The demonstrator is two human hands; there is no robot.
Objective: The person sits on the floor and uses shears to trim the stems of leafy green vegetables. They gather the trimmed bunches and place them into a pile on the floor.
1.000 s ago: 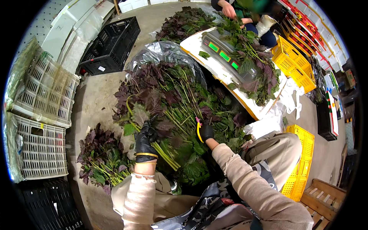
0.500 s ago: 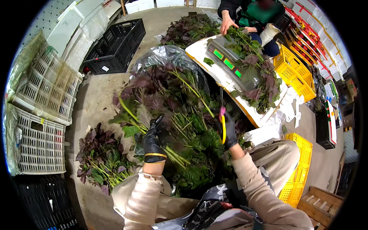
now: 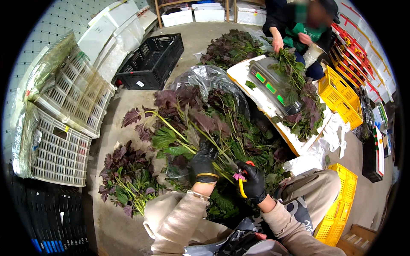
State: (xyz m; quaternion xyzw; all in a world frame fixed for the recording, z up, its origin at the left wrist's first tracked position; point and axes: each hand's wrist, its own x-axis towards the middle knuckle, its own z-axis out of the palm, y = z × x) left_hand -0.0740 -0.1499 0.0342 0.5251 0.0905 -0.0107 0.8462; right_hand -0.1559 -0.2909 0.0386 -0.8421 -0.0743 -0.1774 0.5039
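Observation:
In a black glove, my left hand [image 3: 204, 163] closes round several leafy perilla stems [image 3: 181, 135], purple and green, whose leaves spread up and to the left. My right hand [image 3: 255, 183], gloved too, grips scissors [image 3: 242, 188] with yellow and red handles and a pink wrap. Their blades lie close to the stems just right of my left hand; whether they touch is unclear. Beneath both hands spreads a big heap of perilla [image 3: 239, 136] on a plastic bag [image 3: 209, 77]. Another perilla bunch [image 3: 128, 179] rests on the floor to the left.
At the upper right, a person's hand [image 3: 277, 42] touches perilla [image 3: 308, 106] on a digital scale [image 3: 267, 77], set on a white foam board [image 3: 243, 74]. Yellow crates [image 3: 339, 192] stand right, a black crate [image 3: 141, 79] at back left, white crates [image 3: 60, 149] far left.
The scene has shifted down and right in view. My hands have come closer together; the scissors have moved from over the heap to beside the stems in my left hand.

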